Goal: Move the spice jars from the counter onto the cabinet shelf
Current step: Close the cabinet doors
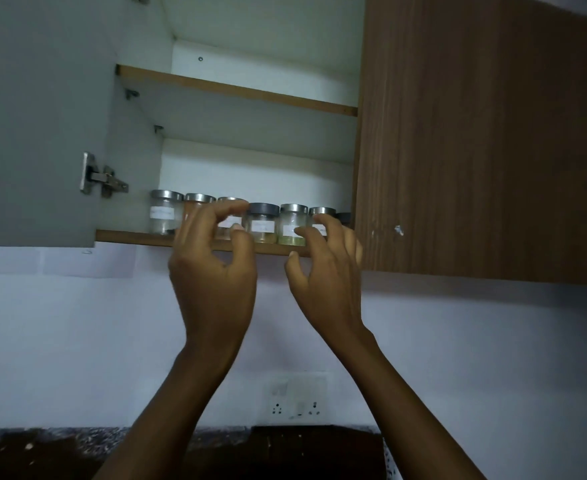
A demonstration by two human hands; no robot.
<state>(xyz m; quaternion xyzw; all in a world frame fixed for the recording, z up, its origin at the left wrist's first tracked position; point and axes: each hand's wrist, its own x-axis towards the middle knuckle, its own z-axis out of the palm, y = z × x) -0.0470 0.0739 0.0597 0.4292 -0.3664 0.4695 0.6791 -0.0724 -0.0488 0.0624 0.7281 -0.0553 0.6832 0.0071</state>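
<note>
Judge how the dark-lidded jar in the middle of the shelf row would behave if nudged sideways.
The dark-lidded jar looks like clear glass, so it is probably rigid and breakable if it fell. It stands upright and squat, with little powder inside, so it would likely slide rather than tip. Neighbouring jars sit close on both sides near the shelf edge, so a push may knock them.

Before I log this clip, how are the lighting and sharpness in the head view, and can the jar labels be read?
Head view: dim, with a cool cast; the counter at the bottom is nearly black. Wide-angle bending curves the upper shelf edge. The spice jars are soft, their white labels unreadable. Both hands, left hand and right hand, look slightly blurred. No glare.
</note>
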